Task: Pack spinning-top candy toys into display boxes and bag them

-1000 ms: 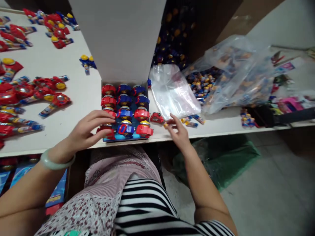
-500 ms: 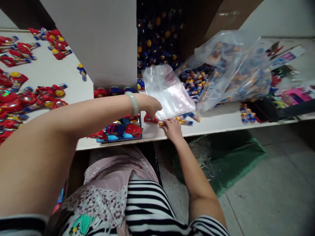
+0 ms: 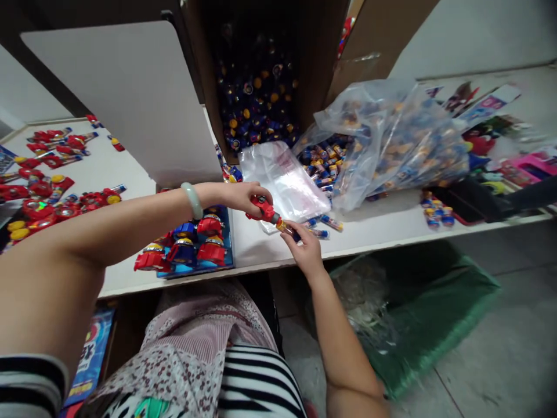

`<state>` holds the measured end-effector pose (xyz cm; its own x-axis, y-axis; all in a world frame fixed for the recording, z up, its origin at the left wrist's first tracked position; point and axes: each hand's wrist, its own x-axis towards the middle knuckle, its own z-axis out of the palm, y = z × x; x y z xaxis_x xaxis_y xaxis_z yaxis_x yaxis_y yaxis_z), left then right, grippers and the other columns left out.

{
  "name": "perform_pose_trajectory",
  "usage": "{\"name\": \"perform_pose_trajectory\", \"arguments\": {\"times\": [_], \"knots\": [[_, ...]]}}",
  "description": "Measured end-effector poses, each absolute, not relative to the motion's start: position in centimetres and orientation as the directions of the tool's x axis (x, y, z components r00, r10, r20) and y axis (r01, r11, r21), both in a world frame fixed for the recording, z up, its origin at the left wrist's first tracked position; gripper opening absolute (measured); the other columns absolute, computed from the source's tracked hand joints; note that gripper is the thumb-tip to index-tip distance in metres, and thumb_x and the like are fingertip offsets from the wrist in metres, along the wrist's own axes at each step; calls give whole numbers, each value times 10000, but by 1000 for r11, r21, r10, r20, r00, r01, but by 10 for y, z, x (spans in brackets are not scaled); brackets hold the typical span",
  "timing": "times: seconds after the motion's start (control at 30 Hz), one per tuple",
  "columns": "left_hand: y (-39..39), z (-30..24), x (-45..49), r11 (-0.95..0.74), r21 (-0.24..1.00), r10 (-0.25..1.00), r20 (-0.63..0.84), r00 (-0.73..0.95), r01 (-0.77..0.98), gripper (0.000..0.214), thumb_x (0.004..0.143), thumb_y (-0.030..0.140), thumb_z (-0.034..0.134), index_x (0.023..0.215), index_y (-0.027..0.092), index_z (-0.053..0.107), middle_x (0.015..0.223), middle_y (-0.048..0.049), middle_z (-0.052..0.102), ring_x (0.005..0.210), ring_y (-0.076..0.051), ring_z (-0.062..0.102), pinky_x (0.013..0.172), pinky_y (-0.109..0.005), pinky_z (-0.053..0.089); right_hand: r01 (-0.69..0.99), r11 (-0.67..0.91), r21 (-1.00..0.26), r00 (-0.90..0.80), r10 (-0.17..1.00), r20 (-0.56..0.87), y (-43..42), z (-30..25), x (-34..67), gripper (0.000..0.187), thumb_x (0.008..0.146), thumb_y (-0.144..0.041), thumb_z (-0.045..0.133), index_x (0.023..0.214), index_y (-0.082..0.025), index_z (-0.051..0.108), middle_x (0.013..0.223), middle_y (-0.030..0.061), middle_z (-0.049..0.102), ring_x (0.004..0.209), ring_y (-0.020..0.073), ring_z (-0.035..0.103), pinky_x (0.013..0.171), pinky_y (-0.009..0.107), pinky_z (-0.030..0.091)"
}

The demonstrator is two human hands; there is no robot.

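Note:
My left hand (image 3: 248, 196), with a pale bangle at the wrist, is closed round a small red plastic toy (image 3: 262, 206) with a grey end. From the right, my right hand (image 3: 307, 247) pinches a small tube (image 3: 287, 229) with a yellow cap and dark blue end. The yellow cap meets the toy's grey end; whether they are joined I cannot tell. Beneath my left forearm, a blue display box (image 3: 204, 270) holds several red and blue toys (image 3: 212, 251). Flat clear plastic bags (image 3: 287, 180) lie just beyond my hands, with a few loose tubes (image 3: 332, 223) beside them.
A deep cardboard box (image 3: 315, 52) of blue and yellow toys stands behind. At right sits a clear bag of tubes (image 3: 391, 145). Finished-looking red toys (image 3: 41, 188) cover the left table. A green bin (image 3: 452, 313) stands below the table edge (image 3: 387, 244).
My left hand has lifted the red toy off the table. My right hand has raised a tube to the toy's end. The camera view has shifted.

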<state>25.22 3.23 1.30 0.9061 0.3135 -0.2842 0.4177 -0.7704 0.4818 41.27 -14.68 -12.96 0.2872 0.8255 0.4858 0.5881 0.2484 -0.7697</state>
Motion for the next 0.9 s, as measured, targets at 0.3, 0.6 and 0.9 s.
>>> {"name": "perform_pose_trajectory", "arguments": {"times": [0.3, 0.6, 0.9], "knots": [[-1, 40, 178, -692, 662, 292, -106, 951, 286, 414, 892, 429, 607, 1217, 177, 562, 1107, -69, 639, 994, -193, 609, 852, -284, 496, 794, 430, -429, -46, 747, 663, -149, -77, 384, 320, 985, -371, 529, 1217, -178, 635, 963, 108, 739, 839, 230, 692, 716, 332, 527], [-19, 36, 155, -810, 578, 133, 22, 991, 96, 348, 908, 346, 599, 1222, 197, 604, 1197, -124, 615, 1073, -212, 616, 879, -286, 515, 75, 24, -997, -124, 992, 15, -157, -95, 343, 612, 947, -670, 361, 961, -152, 686, 554, -17, 503, 417, 104, 365, 420, 250, 309], [-14, 31, 140, -715, 677, 254, 22, 967, 172, 373, 918, 366, 594, 1253, 210, 544, 1098, -92, 674, 968, -196, 641, 816, -296, 517, 211, 53, -976, -147, 989, 22, -151, -86, 337, 503, 897, -681, 433, 926, -208, 601, 564, -22, 509, 455, 132, 431, 466, 247, 343]]}}
